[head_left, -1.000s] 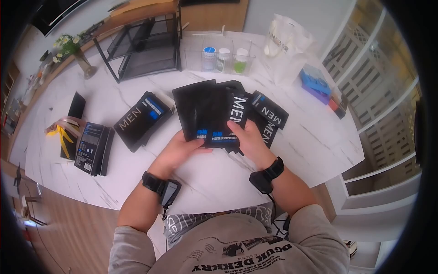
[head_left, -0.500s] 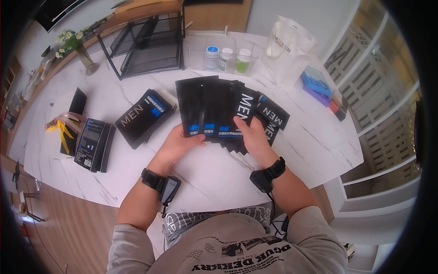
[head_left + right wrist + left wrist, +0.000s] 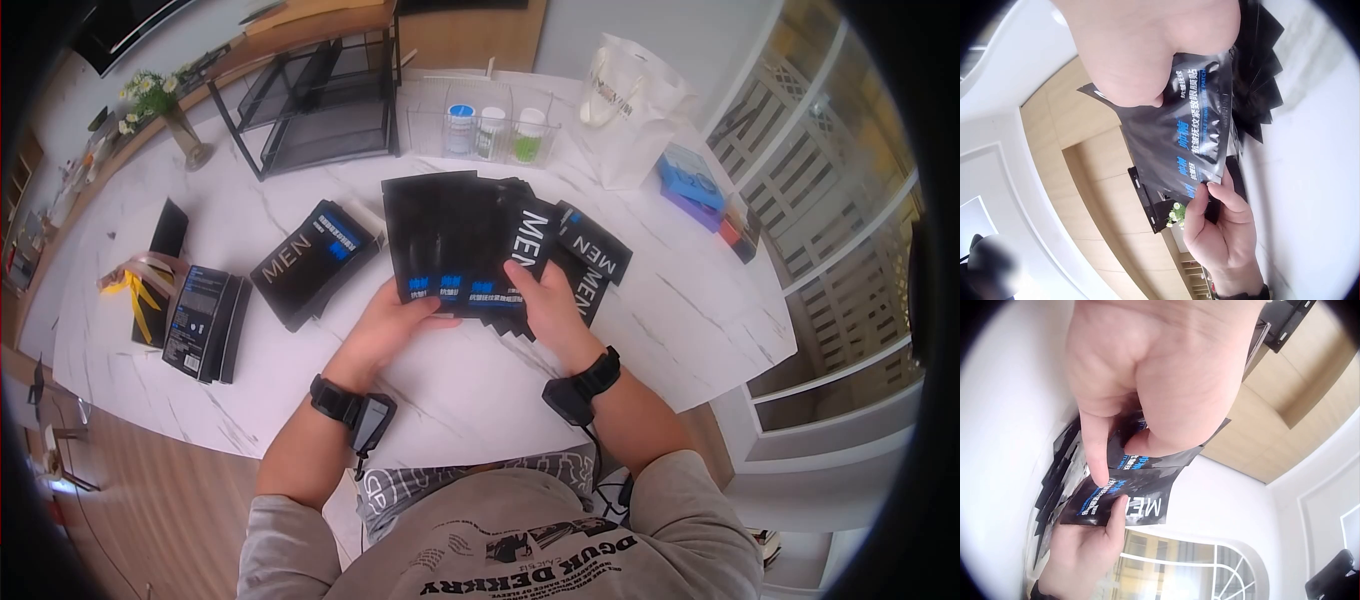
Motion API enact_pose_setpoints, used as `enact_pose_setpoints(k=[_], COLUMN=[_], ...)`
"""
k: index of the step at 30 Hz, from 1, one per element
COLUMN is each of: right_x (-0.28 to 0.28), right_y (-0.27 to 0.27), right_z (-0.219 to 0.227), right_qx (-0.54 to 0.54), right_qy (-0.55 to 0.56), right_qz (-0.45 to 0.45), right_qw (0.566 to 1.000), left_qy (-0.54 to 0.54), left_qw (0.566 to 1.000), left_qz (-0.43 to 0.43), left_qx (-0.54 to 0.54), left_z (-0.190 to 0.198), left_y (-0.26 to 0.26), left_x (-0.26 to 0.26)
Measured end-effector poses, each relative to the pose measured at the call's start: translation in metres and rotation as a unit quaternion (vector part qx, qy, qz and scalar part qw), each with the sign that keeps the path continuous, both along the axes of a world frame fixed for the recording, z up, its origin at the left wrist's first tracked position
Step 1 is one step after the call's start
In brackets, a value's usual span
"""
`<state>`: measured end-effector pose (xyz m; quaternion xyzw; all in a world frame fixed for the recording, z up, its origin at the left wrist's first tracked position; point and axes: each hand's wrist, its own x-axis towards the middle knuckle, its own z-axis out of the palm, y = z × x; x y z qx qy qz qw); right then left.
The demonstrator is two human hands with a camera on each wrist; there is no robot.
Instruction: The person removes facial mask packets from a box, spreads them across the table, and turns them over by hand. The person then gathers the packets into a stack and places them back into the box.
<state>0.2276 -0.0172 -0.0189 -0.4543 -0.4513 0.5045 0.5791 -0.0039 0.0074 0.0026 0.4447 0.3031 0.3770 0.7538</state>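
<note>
Several black eye-patch sachets (image 3: 440, 225) with blue print are fanned between both hands over the table. My left hand (image 3: 390, 325) pinches their lower left corner, its thumb on the front. My right hand (image 3: 555, 315) grips the right side, its thumb lying by the white "MEN" lettering. In the right wrist view, the left hand (image 3: 1222, 231) holds the edge of the front sachets (image 3: 1166, 134) between thumb and fingers. Beyond the right hand, more MEN sachets (image 3: 597, 245) lie spread on the table. Left of the fan sits a pile of black MEN packets (image 3: 305, 262).
Black boxes (image 3: 195, 330) stand at the left beside a dark box with yellow ribbon (image 3: 147, 308). Along the back are a mesh tray rack (image 3: 325, 140), a clear organizer (image 3: 545, 150) with bottles, and a white paper bag (image 3: 630, 120). Blue and purple boxes (image 3: 690, 180) lie at right.
The left part of the fan has spread, so three blue labels show where two showed a second ago. They are slightly closer together than half a second ago. Both hands keep their hold.
</note>
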Motion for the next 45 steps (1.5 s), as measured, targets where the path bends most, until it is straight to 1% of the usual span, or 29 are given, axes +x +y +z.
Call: enact_pose_setpoints(k=[2,5,8,11,14,17,20,23,26,29,32,35,37,38,39,41,43,44,45], right_x=[0.0,-0.003,-0.006,-0.009,-0.009,-0.008,-0.008,-0.007,-0.011,-0.011,-0.008,-0.011,-0.014,-0.005,-0.002,-0.004,-0.021,-0.028,-0.033], right_y=[0.001,-0.002,-0.003,-0.006,-0.006,-0.005,-0.005,-0.006,-0.008,-0.006,-0.004,-0.001,0.003,0.002,0.002,-0.004,-0.012,-0.016,-0.018], right_z=[-0.003,0.001,0.001,0.003,0.003,0.003,0.003,0.004,0.012,0.009,0.004,0.006,0.004,-0.001,-0.003,-0.005,0.008,0.013,0.013], right_qx=[0.002,0.002,0.009,-0.007,-0.006,-0.017,-0.004,-0.01,-0.005,0.008,0.007,0.082,0.152,0.128,0.129,0.119,0.172,0.166,0.172], right_qy=[-0.001,-0.017,-0.035,-0.061,-0.045,0.001,-0.009,-0.048,-0.027,-0.027,-0.02,-0.035,-0.041,-0.133,-0.145,-0.147,-0.218,-0.189,-0.164], right_qz=[0.015,0.006,0.003,-0.001,0.001,0.002,0.007,0.007,0.004,0.005,0.027,0.005,-0.08,-0.131,-0.16,-0.084,0.001,0.051,0.074], right_qw=[1.0,1.0,0.999,0.998,0.999,1.0,1.0,0.999,1.0,1.0,0.999,0.996,0.984,0.974,0.968,0.978,0.961,0.967,0.968], left_qy=[-0.031,-0.033,-0.009,0.027,0.022,0.016,0.007,0.025,0.047,0.056,0.08,0.072,0.066,0.063,0.063,0.062,0.143,0.185,0.219], left_qw=[0.999,0.999,1.0,0.999,0.999,1.0,1.0,0.999,0.998,0.998,0.995,0.995,0.993,0.992,0.989,0.98,0.957,0.941,0.9], left_qz=[0.001,-0.012,-0.017,-0.039,-0.027,-0.007,0.0,-0.016,-0.008,-0.001,0.003,0.025,0.061,0.081,0.095,0.123,0.112,0.102,0.086], left_qx=[-0.015,-0.017,-0.005,0.007,-0.004,0.007,0.016,0.016,0.033,0.036,0.061,0.065,0.074,0.078,0.099,0.143,0.226,0.265,0.366], left_z=[-0.003,-0.001,-0.003,-0.009,-0.007,-0.005,-0.003,-0.007,-0.008,-0.006,-0.003,-0.002,0.001,0.002,0.0,-0.006,-0.008,-0.008,-0.002], left_y=[-0.001,-0.002,-0.002,-0.001,-0.002,-0.002,-0.003,-0.002,-0.002,-0.003,-0.004,-0.004,-0.004,-0.004,-0.004,-0.002,-0.007,-0.008,-0.011], left_x=[0.001,0.002,0.003,0.004,0.006,0.006,0.007,0.005,0.006,0.006,0.007,0.007,0.007,0.007,0.007,0.007,0.005,0.005,0.004])
